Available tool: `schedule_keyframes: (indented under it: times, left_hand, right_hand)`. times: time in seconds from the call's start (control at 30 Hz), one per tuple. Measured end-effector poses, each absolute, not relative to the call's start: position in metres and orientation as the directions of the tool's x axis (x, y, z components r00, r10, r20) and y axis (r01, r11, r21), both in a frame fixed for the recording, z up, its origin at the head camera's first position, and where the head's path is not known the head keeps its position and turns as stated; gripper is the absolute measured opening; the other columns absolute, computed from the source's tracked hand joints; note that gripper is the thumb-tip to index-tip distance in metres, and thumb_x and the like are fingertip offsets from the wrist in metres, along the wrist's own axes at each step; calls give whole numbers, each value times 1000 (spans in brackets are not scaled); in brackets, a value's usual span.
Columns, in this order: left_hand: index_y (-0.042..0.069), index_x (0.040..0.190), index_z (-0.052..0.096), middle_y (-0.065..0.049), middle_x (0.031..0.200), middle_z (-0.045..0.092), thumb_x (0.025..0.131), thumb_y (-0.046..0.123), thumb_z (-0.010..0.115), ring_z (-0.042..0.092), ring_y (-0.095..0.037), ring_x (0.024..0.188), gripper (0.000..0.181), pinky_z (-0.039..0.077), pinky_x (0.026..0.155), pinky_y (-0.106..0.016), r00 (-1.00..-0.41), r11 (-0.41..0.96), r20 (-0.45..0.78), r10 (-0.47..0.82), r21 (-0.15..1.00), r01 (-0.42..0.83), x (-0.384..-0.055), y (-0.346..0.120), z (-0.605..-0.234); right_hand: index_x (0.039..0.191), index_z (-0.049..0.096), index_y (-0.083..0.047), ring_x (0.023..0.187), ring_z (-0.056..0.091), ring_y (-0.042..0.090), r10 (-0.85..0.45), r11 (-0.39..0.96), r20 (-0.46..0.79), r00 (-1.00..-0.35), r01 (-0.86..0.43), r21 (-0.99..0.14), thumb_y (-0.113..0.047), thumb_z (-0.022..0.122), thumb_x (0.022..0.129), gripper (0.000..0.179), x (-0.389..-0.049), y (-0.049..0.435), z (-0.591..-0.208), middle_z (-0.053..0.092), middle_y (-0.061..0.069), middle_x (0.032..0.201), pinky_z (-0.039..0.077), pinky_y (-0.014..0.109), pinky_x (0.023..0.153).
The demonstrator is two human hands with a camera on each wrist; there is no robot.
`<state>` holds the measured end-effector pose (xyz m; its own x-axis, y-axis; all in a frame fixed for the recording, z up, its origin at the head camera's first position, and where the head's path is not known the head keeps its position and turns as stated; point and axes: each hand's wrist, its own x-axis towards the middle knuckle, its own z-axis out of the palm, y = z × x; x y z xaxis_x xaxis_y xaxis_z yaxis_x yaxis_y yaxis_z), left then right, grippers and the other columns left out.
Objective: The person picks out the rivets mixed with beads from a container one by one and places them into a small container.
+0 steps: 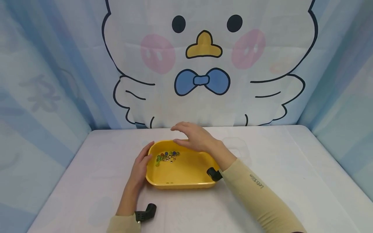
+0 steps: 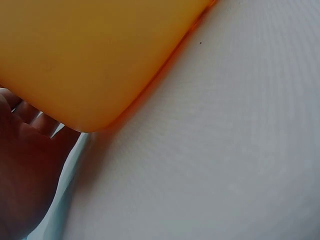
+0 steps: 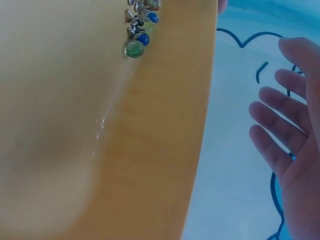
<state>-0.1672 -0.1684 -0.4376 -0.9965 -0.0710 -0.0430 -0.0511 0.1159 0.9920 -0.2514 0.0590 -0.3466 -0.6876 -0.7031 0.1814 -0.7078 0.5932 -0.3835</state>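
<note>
- Left hand (image 1: 141, 166): grips the left end of the yellow tray (image 1: 189, 174), thumb at the rim, fingers against the outer side.
- Right hand (image 3: 302, 135): holds nothing; fingers extended and spread apart. In the head view it overlaps the far rim; in the right wrist view a gap separates it from the tray wall.
- Tray: smooth, glossy yellow, rectangular with rounded corners. Location: middle of the white table (image 1: 291, 168), between both hands.
- Contents: glass marbles (image 3: 134, 48) in green, blue and reddish brown, clustered with small silver metal pieces (image 3: 131, 17) in the far left part of the tray.
- Hidden: left fingertips behind the tray in the left wrist view; part of the far rim and right end behind the right hand and wrist.
- Cut off: most of the tray in both wrist views; the cluster at the top border of the right wrist view.
- Hard to make out: the exact shape of the metal pieces; a faint outline (image 1: 237, 147) on the table beyond the right wrist; whether the whole tray base touches the table.
- Edges and room: tabletop extends to both sides and in front of the tray. The far table edge meets a printed curtain (image 1: 204, 106), near the right hand. Bare tray floor lies right of the cluster.
</note>
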Motion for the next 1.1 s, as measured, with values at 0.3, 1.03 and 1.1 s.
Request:
schedule_keyframes:
  times: [0.3,1.03,1.1]
  left_hand:
    - [16,156,38,-3,162,31,105,13,34,27,-23,148,51,18,121,-45,-997,112,-41,-73,993,-49,-167,-167,-437]
    - [15,154,40,-7,161,34,105,13,38,31,-25,146,49,24,120,-44,-996,139,-20,-86,990,-32,-167,-170,-439]
    - [14,154,40,-8,161,34,105,13,38,31,-25,147,49,23,120,-44,-997,141,-9,-83,990,-21,-167,-170,-439]
  right_hand:
    - [134,63,-15,114,59,18,-755,536,172,-633,-746,-395,-27,67,98,39,-252,54,-352,61,1,135,51,33,98]
    - [132,65,-8,106,60,20,-838,406,109,-535,-745,-529,-16,74,93,41,-258,47,-367,65,5,128,50,31,97]
    - [132,65,-7,106,60,20,-843,398,102,-529,-739,-543,-15,74,92,41,-258,47,-368,66,5,128,50,31,96]
